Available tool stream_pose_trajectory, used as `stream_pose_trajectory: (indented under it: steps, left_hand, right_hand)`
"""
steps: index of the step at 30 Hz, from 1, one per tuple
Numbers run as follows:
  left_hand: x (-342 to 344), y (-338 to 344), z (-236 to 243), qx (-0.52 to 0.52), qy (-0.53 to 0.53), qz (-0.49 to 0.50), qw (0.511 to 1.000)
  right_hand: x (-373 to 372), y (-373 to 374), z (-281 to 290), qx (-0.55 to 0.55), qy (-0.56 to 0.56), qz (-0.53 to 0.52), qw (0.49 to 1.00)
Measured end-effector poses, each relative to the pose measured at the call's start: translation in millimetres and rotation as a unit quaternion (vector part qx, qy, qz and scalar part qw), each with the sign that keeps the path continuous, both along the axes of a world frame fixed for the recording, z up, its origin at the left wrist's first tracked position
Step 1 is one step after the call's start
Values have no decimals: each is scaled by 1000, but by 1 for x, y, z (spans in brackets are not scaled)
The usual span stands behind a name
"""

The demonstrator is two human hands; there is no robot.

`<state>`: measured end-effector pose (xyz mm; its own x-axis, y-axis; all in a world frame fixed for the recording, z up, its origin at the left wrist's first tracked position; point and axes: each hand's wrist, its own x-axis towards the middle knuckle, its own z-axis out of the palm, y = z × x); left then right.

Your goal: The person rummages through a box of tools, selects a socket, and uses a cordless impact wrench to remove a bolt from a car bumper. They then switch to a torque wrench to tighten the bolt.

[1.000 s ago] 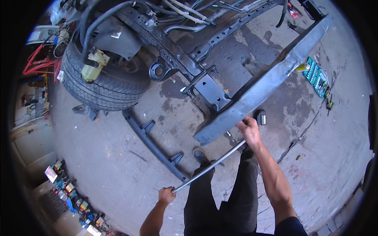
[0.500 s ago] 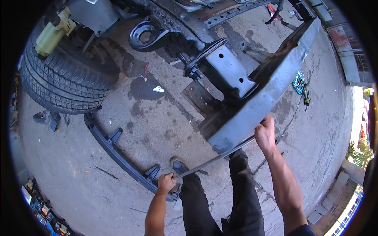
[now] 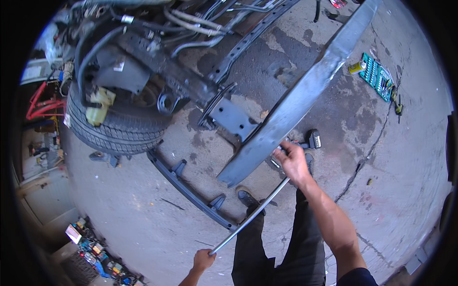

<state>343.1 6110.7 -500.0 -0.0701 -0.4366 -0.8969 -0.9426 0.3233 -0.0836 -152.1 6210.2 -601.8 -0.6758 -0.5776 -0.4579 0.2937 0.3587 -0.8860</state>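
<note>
My left hand (image 3: 204, 259) is closed round the lower end of a long, thin metal bar (image 3: 253, 215), which slants up to the right across my legs. At its upper end my right hand (image 3: 294, 161) is closed with curled fingers, close against the edge of a grey steel bumper beam (image 3: 291, 117). The bar's tip is hidden under this hand, and shiny metal shows beside the fingers. The beam joins a bracket (image 3: 234, 118) at the end of the vehicle's frame rail (image 3: 164, 66).
Left of the frame are a tyre (image 3: 114, 133) and a pale plastic reservoir (image 3: 98, 107). A dark curved bar with brackets (image 3: 186, 193) lies on the floor. A cordless tool (image 3: 312, 139), a green socket set (image 3: 377, 78) and a yellow can (image 3: 356, 67) lie to the right. Clutter (image 3: 102, 255) fills the lower left.
The view has shifted, showing more floor on the right and more of the vehicle. My left hand has swung the bar's lower end toward me, so the bar slants more steeply.
</note>
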Motion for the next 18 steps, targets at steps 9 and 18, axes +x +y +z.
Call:
stream_pose_trajectory:
  steps: [9,18]
  left_hand:
    - [-164,52,276,21,-94,-55,994]
    - [-270,86,332,-8,-120,20,992]
  right_hand:
    - [-17,1,-14,-83,-178,14,980]
    - [-17,0,-33,-123,-294,48,947]
